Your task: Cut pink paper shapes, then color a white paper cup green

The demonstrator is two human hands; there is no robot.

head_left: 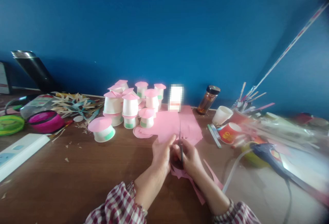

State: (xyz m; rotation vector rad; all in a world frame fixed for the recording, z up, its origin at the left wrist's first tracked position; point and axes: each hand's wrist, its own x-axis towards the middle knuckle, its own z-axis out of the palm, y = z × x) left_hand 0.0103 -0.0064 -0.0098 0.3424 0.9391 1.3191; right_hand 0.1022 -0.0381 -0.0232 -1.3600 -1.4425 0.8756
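My right hand grips a pair of scissors, fingers in the dark handles and thin blades pointing away from me. Close beside it, my left hand is closed with the thumb raised, at the near edge of the pink paper; it seems to pinch that paper, though the fingertips are partly hidden. Pink offcuts lie under and beside my right wrist. Behind my hands, to the left, stand several white paper cups topped with pink paper roofs, some stacked. One roofed cup stands apart.
At left are a white power strip, a magenta round case and a heap of paper strips. A jar, a white cup, a red cup and a glue gun with its cord occupy the right.
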